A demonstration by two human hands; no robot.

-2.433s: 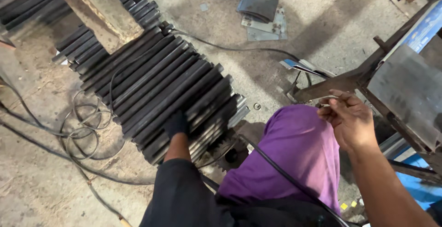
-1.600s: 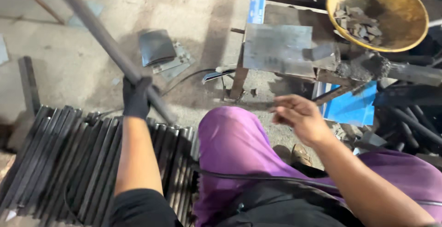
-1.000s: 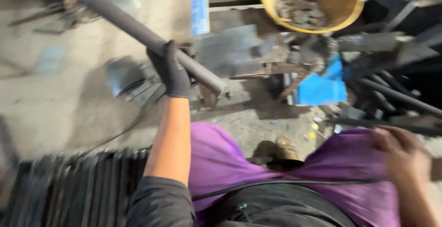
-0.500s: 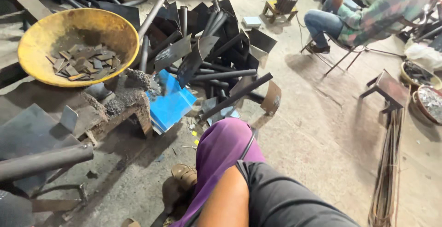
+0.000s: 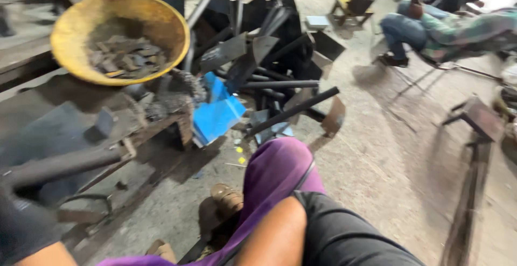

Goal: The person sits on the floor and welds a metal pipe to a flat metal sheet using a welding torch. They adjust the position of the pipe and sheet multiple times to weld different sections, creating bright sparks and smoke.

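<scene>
Head view: yellow pan [image 5: 70, 45] holds metal scraps [image 5: 121, 56]; neither hand shows, grip unknowable.

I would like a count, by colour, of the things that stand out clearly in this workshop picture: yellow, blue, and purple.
Yellow: 1, the round pan holding metal scraps.
Blue: 1, the bent blue sheet beside the dark metal pieces.
Purple: 1, the purple trouser leg of the person wearing the camera.
Total: 3.
Neither hand of the person shows in the picture.

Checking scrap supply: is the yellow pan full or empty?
Partly full: the yellow pan holds a low heap of metal scraps, with bare wall above.
</scene>
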